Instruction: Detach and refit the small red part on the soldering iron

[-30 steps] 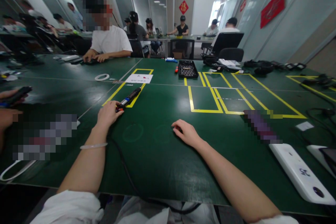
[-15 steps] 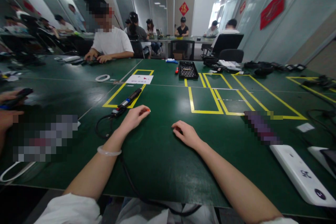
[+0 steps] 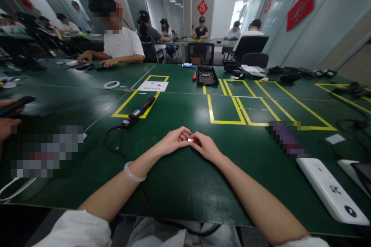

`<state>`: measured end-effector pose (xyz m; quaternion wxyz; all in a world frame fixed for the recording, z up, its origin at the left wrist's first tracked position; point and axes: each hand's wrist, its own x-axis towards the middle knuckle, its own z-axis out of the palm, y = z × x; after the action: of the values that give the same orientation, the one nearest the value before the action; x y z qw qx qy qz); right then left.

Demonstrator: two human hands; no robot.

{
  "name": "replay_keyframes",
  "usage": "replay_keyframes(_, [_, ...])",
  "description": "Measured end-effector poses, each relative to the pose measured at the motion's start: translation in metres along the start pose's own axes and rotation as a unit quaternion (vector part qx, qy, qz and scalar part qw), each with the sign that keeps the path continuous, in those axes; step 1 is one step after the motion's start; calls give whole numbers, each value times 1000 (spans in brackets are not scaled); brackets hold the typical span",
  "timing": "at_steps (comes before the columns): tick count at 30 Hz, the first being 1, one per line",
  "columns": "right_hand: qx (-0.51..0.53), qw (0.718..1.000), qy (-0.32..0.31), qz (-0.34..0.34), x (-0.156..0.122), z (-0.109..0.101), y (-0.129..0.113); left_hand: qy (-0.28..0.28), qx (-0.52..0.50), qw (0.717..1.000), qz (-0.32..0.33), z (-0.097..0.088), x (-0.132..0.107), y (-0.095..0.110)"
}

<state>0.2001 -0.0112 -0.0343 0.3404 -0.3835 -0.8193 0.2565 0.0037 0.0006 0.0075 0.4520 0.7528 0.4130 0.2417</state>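
Note:
My left hand and my right hand meet just above the green table. A small shiny piece, white and copper-orange, sits between the fingertips, too small to name. The left thumb and fingers pinch it from the left. On the right side my fingers curl closed against it, and what lies inside them is mostly hidden. Left of the hands, an electric screwdriver with a black cable lies across a yellow tape outline.
A black tray of small parts stands at the back, a red-handled tool beside it. A white power bank lies right and a printed sheet back left. A co-worker's hands hold a dark tool at far left.
My left hand has moved right, away from beside the screwdriver, carrying the small piece to my right hand. The right hand has stayed nearly in place. The hands now touch.

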Motion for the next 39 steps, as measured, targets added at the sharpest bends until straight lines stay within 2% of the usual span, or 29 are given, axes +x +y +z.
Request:
replay_keyframes(6, [24, 999, -3, 33, 0, 1, 1, 44, 51, 996, 51, 4, -6, -2])
replay_keyframes(12, [74, 996, 13, 37, 0, -2, 2, 48, 44, 997, 52, 5, -6, -1])
replay_keyframes(15, [124, 990, 18, 68, 2, -2, 3, 44, 56, 996, 59, 7, -7, 1])
replay_keyframes(19, [213, 971, -10, 106, 3, 0, 7, 43, 86, 992, 78, 8, -9, 2])
replay_keyframes(23, [270, 958, 5, 92, 3, 4, 9, 60, 103, 990, 73, 6, -10, -1])
replay_keyframes(28, [250, 965, 13, 76, 2, 5, 7, 35, 108, 991, 67, 1, -9, -4])
replay_keyframes(30, [230, 970, 13, 84, 3, 4, 5, 45, 137, 988, 62, -9, -7, -7])
replay_keyframes(31, [219, 972, 13, 88, 3, 4, 5, 67, 166, 982, 57, -17, -7, -11])
replay_keyframes(33, [203, 974, 12, 96, 3, 3, 5, 145, 257, 955, 33, -41, -7, -24])
replay_keyframes(35, [196, 975, 9, 99, 3, 2, 4, 244, 366, 898, -18, -72, -12, -44])
replay_keyframes(37, [193, 976, 5, 100, 2, 2, 4, 320, 440, 834, -92, -107, -22, -68])
replay_keyframes(39, [192, 976, 2, 101, 2, 2, 5, 337, 461, 802, -178, -139, -36, -92])
